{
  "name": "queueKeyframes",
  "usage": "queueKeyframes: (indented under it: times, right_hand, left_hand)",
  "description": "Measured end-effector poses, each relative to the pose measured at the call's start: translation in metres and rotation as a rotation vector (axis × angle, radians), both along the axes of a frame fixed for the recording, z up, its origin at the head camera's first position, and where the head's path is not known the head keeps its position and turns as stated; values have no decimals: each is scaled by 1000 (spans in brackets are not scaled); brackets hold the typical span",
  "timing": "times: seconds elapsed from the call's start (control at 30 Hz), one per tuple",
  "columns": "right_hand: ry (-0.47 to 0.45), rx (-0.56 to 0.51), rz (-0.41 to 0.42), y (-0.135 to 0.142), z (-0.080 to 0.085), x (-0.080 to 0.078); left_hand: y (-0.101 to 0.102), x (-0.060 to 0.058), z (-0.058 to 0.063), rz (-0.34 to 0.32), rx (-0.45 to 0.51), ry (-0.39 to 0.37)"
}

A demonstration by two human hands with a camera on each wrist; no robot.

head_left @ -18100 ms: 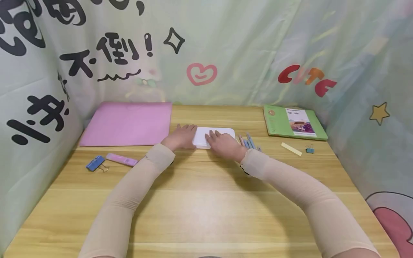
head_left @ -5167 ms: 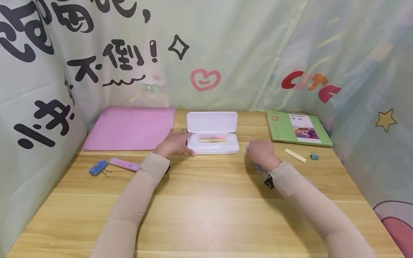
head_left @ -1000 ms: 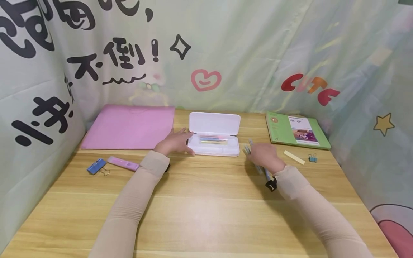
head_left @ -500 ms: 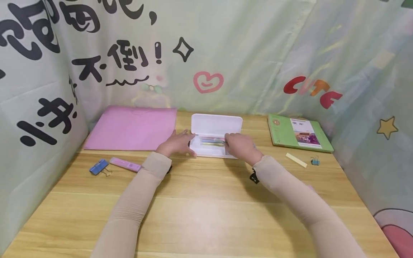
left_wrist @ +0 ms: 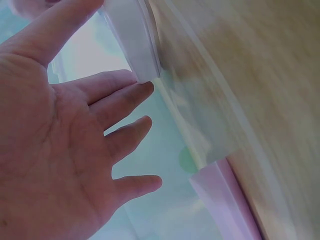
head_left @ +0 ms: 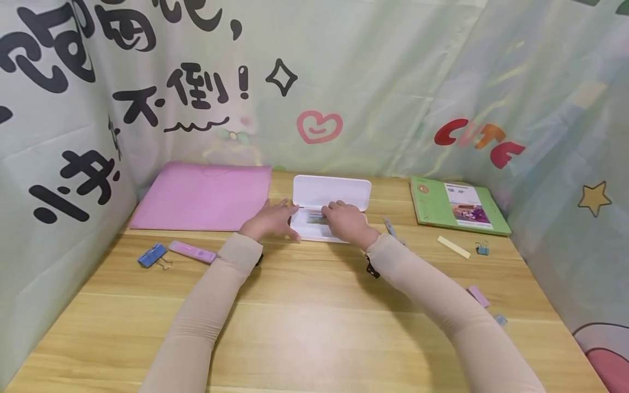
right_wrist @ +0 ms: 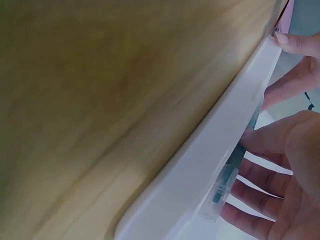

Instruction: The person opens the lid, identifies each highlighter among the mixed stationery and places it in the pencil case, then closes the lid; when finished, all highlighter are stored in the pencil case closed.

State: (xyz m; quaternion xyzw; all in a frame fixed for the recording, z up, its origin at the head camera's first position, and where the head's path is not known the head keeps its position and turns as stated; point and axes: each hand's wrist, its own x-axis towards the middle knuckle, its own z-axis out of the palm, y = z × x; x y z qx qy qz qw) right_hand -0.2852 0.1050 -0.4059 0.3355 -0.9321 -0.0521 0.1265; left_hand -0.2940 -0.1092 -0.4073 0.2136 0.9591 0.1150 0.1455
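Fingers loosely spread, the left hand (head_left: 268, 221) is touching the nine o'clock end of the open white case (head_left: 331, 191) near the table's (head_left: 314, 327) twelve o'clock edge, while the right hand (head_left: 348, 222) is pinching a clear-capped pen (right_wrist: 228, 176) over it, and a green notebook (head_left: 432, 204) is lying beyond at three o'clock.

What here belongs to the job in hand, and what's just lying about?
Job, apparently: open white case; held pen in right hand; pens inside; loose blue pen.
Lying about: pink folder; blue binder clip; slim pink item; green book; pale strip; teal clip; pink block.
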Motion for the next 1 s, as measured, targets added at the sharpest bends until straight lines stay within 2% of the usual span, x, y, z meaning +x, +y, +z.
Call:
queueKeyframes:
  times: [0.4, 0.67, 0.8, 1.0]
  right_hand:
    - [28, -19, -13, 8, 0, 9]
    - [3, -82, -53, 31, 10, 20]
    - [-72, -124, -144, 49, 16, 21]
    - [-207, -150, -387, 86, 24, 19]
  left_hand:
    - [1, 1, 2, -9, 4, 2]
    - [1, 4, 3, -2, 9, 4]
    - [1, 4, 2, -5, 22, 6]
    - [0, 3, 2, -6, 40, -6]
